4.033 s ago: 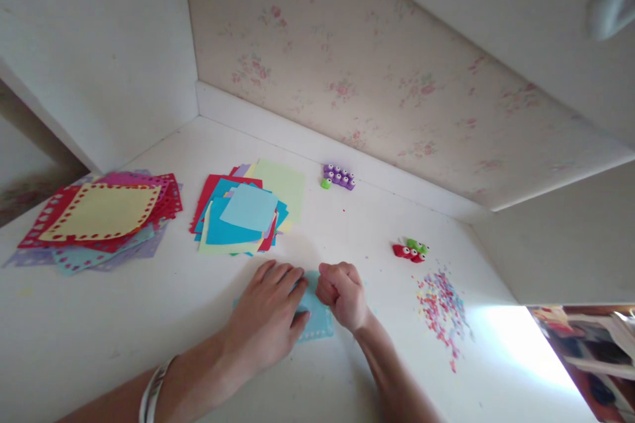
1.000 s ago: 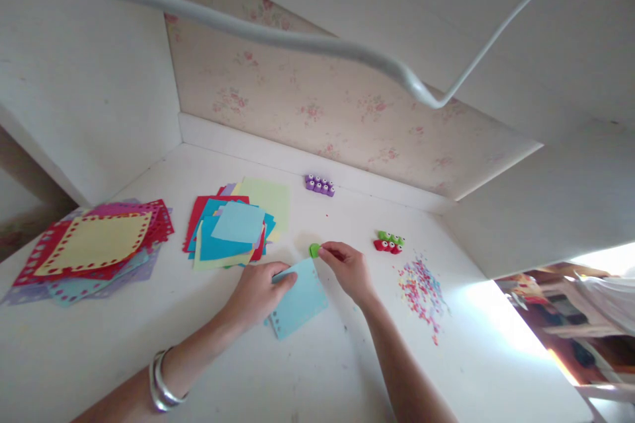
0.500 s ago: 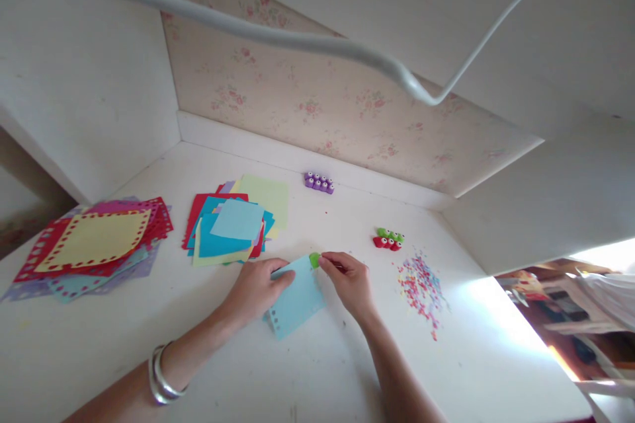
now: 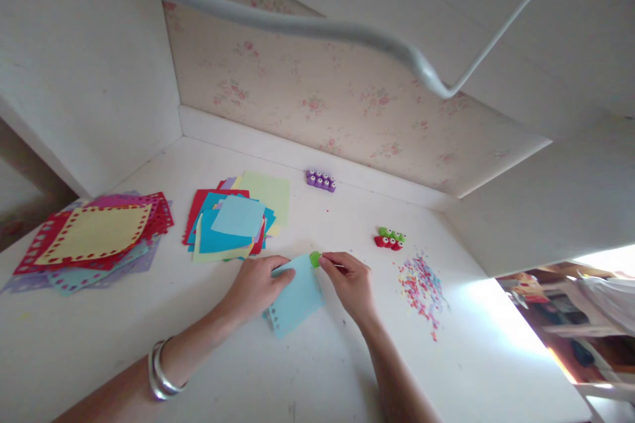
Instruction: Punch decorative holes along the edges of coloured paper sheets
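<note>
A light blue sheet of paper (image 4: pixel 297 301) is held tilted over the white desk, with a row of small punched holes along its lower left edge. My left hand (image 4: pixel 260 285) pinches the sheet's upper left edge between thumb and fingers. At the top right corner of the sheet sits a green craft paper punch (image 4: pixel 315 260). My right hand (image 4: pixel 350 279) is closed on that punch, thumb and fingers pressed around it. The fingers partly hide the punch.
Plain coloured sheets (image 4: pixel 238 218) lie stacked behind my left hand. Far left is a pile of punched sheets (image 4: pixel 99 234). Purple punches (image 4: pixel 321 180) stand by the back wall, green and red punches (image 4: pixel 390 238) at right. Confetti (image 4: pixel 421 284) covers a patch there. A pale cable (image 4: pixel 278 21) crosses overhead.
The view has shifted slightly. Both hands keep their hold on the blue paper and the green punch, with almost no movement.
</note>
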Action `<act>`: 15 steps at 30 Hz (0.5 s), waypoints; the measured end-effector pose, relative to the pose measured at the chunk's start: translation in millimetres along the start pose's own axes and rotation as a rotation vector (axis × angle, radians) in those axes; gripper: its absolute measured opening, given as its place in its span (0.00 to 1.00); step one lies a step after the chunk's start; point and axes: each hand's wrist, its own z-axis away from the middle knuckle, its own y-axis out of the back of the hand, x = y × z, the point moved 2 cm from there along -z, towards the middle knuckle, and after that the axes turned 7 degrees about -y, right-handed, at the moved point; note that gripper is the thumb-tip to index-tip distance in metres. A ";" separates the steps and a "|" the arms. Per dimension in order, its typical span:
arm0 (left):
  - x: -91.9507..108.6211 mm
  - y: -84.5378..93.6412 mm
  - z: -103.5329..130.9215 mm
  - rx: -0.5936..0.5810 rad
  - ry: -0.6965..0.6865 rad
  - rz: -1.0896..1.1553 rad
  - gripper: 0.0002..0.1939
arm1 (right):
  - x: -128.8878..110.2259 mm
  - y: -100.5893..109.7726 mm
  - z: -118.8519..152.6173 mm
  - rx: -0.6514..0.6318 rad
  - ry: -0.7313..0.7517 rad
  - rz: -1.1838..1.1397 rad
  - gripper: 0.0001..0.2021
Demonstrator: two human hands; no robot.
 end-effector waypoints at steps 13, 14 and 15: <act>-5.0 -4.6 -0.1 -0.029 -0.042 0.025 0.14 | 0.2 -5.1 1.0 -0.019 0.088 0.056 0.06; -4.8 -4.7 -0.1 -0.032 -0.046 0.025 0.14 | 0.1 -4.7 1.2 -0.018 0.091 0.057 0.06; -4.7 -4.6 0.0 -0.033 -0.049 0.024 0.14 | 0.0 -3.9 1.5 -0.015 0.091 0.055 0.06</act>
